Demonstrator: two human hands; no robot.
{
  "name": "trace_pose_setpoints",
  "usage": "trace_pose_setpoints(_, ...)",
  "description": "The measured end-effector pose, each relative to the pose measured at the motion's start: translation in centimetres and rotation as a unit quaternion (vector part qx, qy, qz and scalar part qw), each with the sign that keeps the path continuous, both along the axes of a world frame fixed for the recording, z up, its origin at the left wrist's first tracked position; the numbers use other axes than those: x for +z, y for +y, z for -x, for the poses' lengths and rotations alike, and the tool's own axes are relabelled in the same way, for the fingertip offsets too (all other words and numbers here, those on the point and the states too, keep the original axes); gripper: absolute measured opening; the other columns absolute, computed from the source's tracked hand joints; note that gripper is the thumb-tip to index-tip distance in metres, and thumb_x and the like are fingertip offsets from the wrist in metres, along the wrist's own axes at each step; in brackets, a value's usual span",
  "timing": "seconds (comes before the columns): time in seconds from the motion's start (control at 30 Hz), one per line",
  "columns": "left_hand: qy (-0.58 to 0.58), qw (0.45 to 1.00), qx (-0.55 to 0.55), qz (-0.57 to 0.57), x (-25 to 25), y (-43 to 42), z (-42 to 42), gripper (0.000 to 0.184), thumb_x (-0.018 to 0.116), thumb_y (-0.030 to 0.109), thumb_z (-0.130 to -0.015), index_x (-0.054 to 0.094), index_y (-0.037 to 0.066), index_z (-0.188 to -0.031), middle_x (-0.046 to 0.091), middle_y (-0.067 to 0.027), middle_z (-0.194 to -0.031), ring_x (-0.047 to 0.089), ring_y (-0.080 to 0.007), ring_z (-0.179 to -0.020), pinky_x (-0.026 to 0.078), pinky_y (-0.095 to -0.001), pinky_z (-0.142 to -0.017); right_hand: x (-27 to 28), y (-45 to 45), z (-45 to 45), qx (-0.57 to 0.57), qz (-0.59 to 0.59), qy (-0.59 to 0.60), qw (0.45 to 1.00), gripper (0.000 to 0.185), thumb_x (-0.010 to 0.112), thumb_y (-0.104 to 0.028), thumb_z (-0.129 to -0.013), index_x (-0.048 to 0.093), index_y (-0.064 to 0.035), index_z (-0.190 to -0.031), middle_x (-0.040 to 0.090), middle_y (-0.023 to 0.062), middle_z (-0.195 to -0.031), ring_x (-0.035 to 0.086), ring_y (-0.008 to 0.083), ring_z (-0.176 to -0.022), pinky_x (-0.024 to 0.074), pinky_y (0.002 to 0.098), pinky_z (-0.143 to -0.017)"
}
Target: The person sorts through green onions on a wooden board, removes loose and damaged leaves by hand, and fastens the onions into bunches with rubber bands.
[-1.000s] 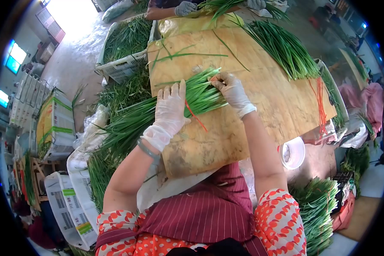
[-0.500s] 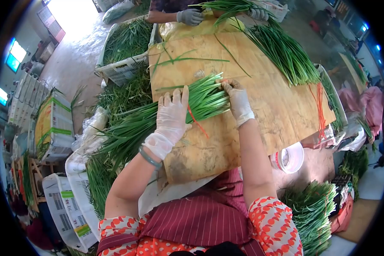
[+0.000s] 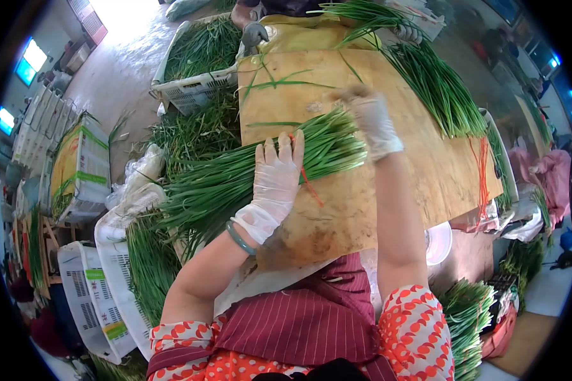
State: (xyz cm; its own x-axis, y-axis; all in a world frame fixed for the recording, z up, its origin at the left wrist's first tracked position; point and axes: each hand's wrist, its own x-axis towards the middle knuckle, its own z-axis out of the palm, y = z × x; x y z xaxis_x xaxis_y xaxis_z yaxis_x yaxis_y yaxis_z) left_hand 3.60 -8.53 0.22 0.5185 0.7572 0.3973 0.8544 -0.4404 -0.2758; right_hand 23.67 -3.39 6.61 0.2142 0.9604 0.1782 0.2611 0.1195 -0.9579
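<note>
A bunch of long green stalks (image 3: pixel 327 149) lies across the wooden board (image 3: pixel 324 222), its pale cut ends to the right. Gloved and spread over the bunch, my left hand (image 3: pixel 277 174) presses it down with the fingers apart. A red tie (image 3: pixel 311 187) sticks out from the bunch beside that hand. My right hand (image 3: pixel 373 120), also gloved, is just beyond the pale ends, above the board; its fingers are smeared by motion, and whether they hold anything cannot be made out.
Another pile of stalks (image 3: pixel 435 92) is at the board's right, near hanging red ties (image 3: pixel 483 171). A co-worker's gloved hand (image 3: pixel 254 36) is across the board. Crates stand left (image 3: pixel 194 92); a white tub (image 3: pixel 438 243) is below the board's right edge.
My right hand has moved off the pale ends, up and to the right. My left hand stays on the bunch. The co-worker's hand across the board has shifted, and the whole view has moved slightly.
</note>
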Motion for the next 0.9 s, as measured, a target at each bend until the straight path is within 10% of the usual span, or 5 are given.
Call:
trace_pose_setpoints(0.17, -0.036, 0.999, -0.009, -0.015, 0.1, -0.1, -0.1, 0.052, 0.050, 0.014, -0.085, 0.039, 0.007, -0.136, 0.049, -0.0141, -0.120, 0.052, -0.0320, -0.104, 0.041, -0.0459, -0.093, 5.0, -2.0, -2.5, -0.120, -0.221, 0.090, 0.964, 0.018, 0.061, -0.018, -0.090, 0.069, -0.0023, -0.092, 0.068, 0.0027, -0.088, 0.057, 0.0097, -0.078, 0.0443, 0.0240, -0.074)
trace_pose_setpoints(0.27, -0.028, 1.000, 0.005, 0.006, -0.4, 0.5, 0.1, 0.099, 0.080, 0.036, -0.058, 0.030, 0.004, -0.137, 0.045, -0.0115, -0.119, 0.048, -0.0292, -0.104, 0.039, -0.0406, -0.094, 6.1, -0.9, -0.1, -0.147, -0.221, 0.126, 0.956, 0.017, 0.062, -0.016, -0.088, 0.068, -0.0021, -0.097, 0.068, 0.0060, -0.095, 0.060, 0.0126, -0.088, 0.0457, 0.0281, -0.080)
trace_pose_setpoints(0.33, -0.029, 0.998, -0.006, -0.046, -0.5, 0.8, 0.2, 0.096, 0.079, 0.036, -0.059, 0.032, 0.003, -0.136, 0.046, -0.0105, -0.115, 0.050, -0.0273, -0.099, 0.041, -0.0385, -0.089, 5.1, 1.4, 3.1, 0.100, -0.385, -0.145, 0.906, 0.065, 0.066, -0.026, -0.086, 0.034, -0.0130, -0.141, 0.041, 0.0145, -0.140, 0.048, 0.0209, -0.118, 0.0426, 0.0248, -0.094)
trace_pose_setpoints(0.6, -0.057, 0.975, -0.056, 0.205, 2.5, 2.8, 1.5, 0.104, 0.080, 0.040, -0.058, 0.027, 0.002, -0.139, 0.047, -0.0147, -0.122, 0.053, -0.0301, -0.102, 0.046, -0.0391, -0.085, -0.6, -6.7, 1.8, 0.026, -0.218, -0.453, 0.864, 0.041, 0.065, 0.000, -0.078, 0.063, -0.0141, -0.116, 0.064, 0.0103, -0.087, 0.060, 0.0238, -0.078, 0.0478, 0.0339, -0.070)
trace_pose_setpoints(0.9, -0.054, 0.969, -0.044, 0.238, 3.1, 2.8, 1.4, 0.105, 0.081, 0.037, -0.059, 0.024, 0.004, -0.141, 0.046, -0.0166, -0.126, 0.052, -0.0324, -0.109, 0.045, -0.0390, -0.089, -7.3, -9.3, 4.4, 0.174, -0.161, -0.346, 0.908, 0.044, 0.069, -0.003, -0.068, 0.066, -0.0173, -0.109, 0.063, 0.0061, -0.080, 0.057, 0.0264, -0.071, 0.0463, 0.0353, -0.063)
